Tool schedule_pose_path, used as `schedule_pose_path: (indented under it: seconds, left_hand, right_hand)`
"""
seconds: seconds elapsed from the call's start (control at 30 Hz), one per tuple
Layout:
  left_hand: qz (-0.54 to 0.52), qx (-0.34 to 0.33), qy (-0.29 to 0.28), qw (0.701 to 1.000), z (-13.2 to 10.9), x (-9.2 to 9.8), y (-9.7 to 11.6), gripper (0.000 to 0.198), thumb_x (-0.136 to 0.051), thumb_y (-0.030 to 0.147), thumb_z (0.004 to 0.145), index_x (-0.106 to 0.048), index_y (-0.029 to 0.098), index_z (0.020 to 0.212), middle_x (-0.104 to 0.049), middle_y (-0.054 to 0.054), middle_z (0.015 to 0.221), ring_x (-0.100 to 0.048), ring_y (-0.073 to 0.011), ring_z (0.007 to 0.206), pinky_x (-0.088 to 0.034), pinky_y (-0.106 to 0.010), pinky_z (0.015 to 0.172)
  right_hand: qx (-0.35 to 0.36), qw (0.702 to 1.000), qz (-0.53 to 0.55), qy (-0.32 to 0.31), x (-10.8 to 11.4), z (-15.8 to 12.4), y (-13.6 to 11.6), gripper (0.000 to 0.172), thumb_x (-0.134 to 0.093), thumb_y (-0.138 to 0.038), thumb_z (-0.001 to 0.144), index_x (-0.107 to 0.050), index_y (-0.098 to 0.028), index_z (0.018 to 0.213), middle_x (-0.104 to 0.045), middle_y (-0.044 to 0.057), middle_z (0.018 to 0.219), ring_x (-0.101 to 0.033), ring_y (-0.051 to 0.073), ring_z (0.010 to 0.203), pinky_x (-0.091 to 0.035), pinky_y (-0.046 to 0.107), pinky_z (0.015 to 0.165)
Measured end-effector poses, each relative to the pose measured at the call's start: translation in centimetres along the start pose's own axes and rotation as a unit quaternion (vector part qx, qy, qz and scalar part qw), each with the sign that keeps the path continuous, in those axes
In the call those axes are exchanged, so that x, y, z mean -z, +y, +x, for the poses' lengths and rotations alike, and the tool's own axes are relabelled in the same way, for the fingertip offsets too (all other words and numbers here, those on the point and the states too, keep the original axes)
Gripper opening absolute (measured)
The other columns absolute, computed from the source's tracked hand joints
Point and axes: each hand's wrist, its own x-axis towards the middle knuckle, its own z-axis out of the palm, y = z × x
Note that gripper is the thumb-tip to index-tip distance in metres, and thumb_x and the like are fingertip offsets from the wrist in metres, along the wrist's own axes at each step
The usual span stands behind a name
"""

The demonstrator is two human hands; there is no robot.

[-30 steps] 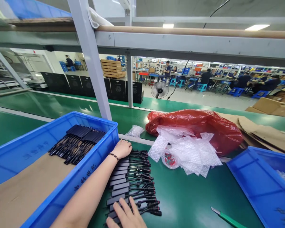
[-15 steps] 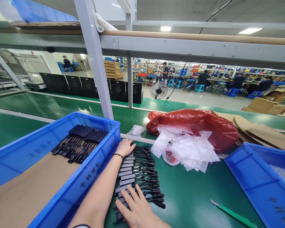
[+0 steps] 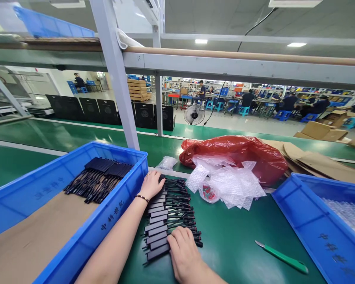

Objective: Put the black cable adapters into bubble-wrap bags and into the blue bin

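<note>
"Black cabled modules (image 3: 157,232) make up that row on the green work surface (image 3: 230,240), don't they?"

"Yes, laid side by side just right of the left-hand blue crate (image 3: 118,221), slim housings toward the crate, cables (image 3: 180,209) running right to red-ringed connectors."

"Where's the left hand (image 3: 152,184)?"

"At the far end of the row, beside the crate's corner, palm down. Its fingers lie close together and bend over the last modules, thumb set a little apart. A dark beaded bracelet (image 3: 142,198) circles the wrist."

"Is it gripping one?"

"I can't tell; the hand hides what's under it."

"And the right hand (image 3: 185,250)?"

"At the near end, over the cables, with its inner edge against the right ends of the nearest housings. The fingers are together and partly curled. Whether they've closed on any cable, I can't tell."

"What else is close by?"

"More of these modules (image 3: 102,173) lie inside the left-hand crate. Right of the right hand, well apart from it, is a green-handled craft knife (image 3: 284,256). Bubble-wrap pouches (image 3: 233,187) lie beyond the cables, against a red plastic bag (image 3: 239,152)."
</note>
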Motion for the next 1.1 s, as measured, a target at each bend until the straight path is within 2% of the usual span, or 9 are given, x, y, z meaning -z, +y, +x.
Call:
schedule_pose_path:
  seconds: [0.13,0.3,0.4,0.5,0.63,0.73,0.87,0.97,1.1]
  left_hand:
    - [-0.045,-0.024,0.040,0.998,-4.2,2.4,2.2,0.024,-0.040,0.036,0.085,-0.054,0.016,0.085,-0.055,-0.005,0.093,-0.046,-0.0171,0.092,-0.034,-0.028,0.088]
    - [-0.179,-0.048,0.029,0.982,-10.1,5.0,4.7,0.021,-0.041,0.032,0.084,-0.048,0.017,0.071,-0.053,-0.003,0.079,-0.046,-0.0157,0.080,-0.036,-0.029,0.078]
    - [-0.269,-0.016,-0.036,0.962,-12.3,6.0,5.5,0.023,-0.043,0.035,0.084,-0.048,0.016,0.071,-0.051,-0.003,0.077,-0.046,-0.0147,0.076,-0.037,-0.027,0.072]
    - [-0.413,0.020,-0.089,0.906,-12.9,6.1,6.2,0.027,-0.046,0.038,0.082,-0.051,0.015,0.071,-0.052,-0.003,0.074,-0.047,-0.0136,0.072,-0.038,-0.026,0.070]
    - [-0.668,0.119,-0.067,0.731,-11.7,4.1,9.0,0.022,-0.055,0.035,0.075,-0.053,0.013,0.078,-0.057,-0.004,0.077,-0.054,-0.0147,0.077,-0.042,-0.028,0.074]
    - [-0.766,0.183,-0.051,0.614,-10.1,1.8,12.8,0.028,-0.065,0.027,0.065,-0.053,0.013,0.087,-0.059,-0.005,0.082,-0.056,-0.0143,0.076,-0.043,-0.025,0.070]
    - [-0.837,0.209,-0.042,0.504,-8.8,-0.9,18.0,0.031,-0.065,0.034,0.066,-0.051,0.013,0.084,-0.059,-0.004,0.079,-0.055,-0.0116,0.069,-0.043,-0.022,0.062]
    - [-0.849,0.220,-0.062,0.477,-8.7,-2.3,20.2,0.034,-0.060,0.042,0.071,-0.050,0.012,0.084,-0.060,-0.007,0.082,-0.055,-0.0122,0.065,-0.041,-0.022,0.055]
    - [-0.822,0.180,-0.104,0.530,-9.5,-3.4,20.2,0.037,-0.060,0.037,0.074,-0.049,0.013,0.099,-0.060,-0.012,0.097,-0.058,-0.0136,0.069,-0.043,-0.023,0.056]
  right_hand:
    - [-0.024,0.999,-0.047,0.009,-0.7,-0.6,0.9,0.009,-0.042,-0.010,0.066,-0.049,-0.014,0.069,-0.047,0.008,0.074,-0.039,0.019,0.073,-0.031,0.034,0.066]
    - [-0.002,0.997,-0.072,0.032,-0.7,-0.5,1.3,0.011,-0.044,-0.006,0.071,-0.046,-0.015,0.063,-0.045,0.006,0.071,-0.036,0.017,0.070,-0.026,0.030,0.062]
    - [0.015,1.000,-0.002,-0.017,1.7,-0.3,1.6,0.009,-0.045,-0.008,0.071,-0.047,-0.015,0.066,-0.048,0.005,0.073,-0.039,0.016,0.071,-0.029,0.029,0.063]
    - [-0.005,0.984,0.157,-0.087,5.3,-0.1,2.8,0.007,-0.045,-0.010,0.072,-0.050,-0.016,0.074,-0.053,0.002,0.076,-0.044,0.013,0.073,-0.034,0.025,0.065]
    - [-0.172,0.906,0.378,-0.088,8.5,-0.1,5.6,0.007,-0.048,-0.021,0.076,-0.051,-0.015,0.074,-0.054,0.001,0.072,-0.048,0.011,0.067,-0.037,0.022,0.063]
    - [-0.309,0.787,0.533,-0.018,8.6,-0.5,7.5,0.021,-0.058,-0.033,0.072,-0.048,-0.014,0.072,-0.055,0.001,0.066,-0.048,0.010,0.061,-0.038,0.022,0.060]
    - [-0.399,0.656,0.638,0.057,7.8,-1.3,8.8,0.036,-0.070,-0.038,0.061,-0.046,-0.013,0.071,-0.057,0.002,0.065,-0.051,0.010,0.059,-0.038,0.021,0.057]
    - [-0.428,0.613,0.660,0.079,7.8,-1.7,9.1,0.039,-0.074,-0.038,0.058,-0.048,-0.012,0.071,-0.058,0.002,0.064,-0.052,0.009,0.057,-0.039,0.021,0.058]
    - [-0.459,0.603,0.648,0.071,7.7,-2.3,9.4,0.040,-0.073,-0.040,0.058,-0.048,-0.012,0.071,-0.059,0.003,0.065,-0.052,0.009,0.053,-0.038,0.020,0.054]
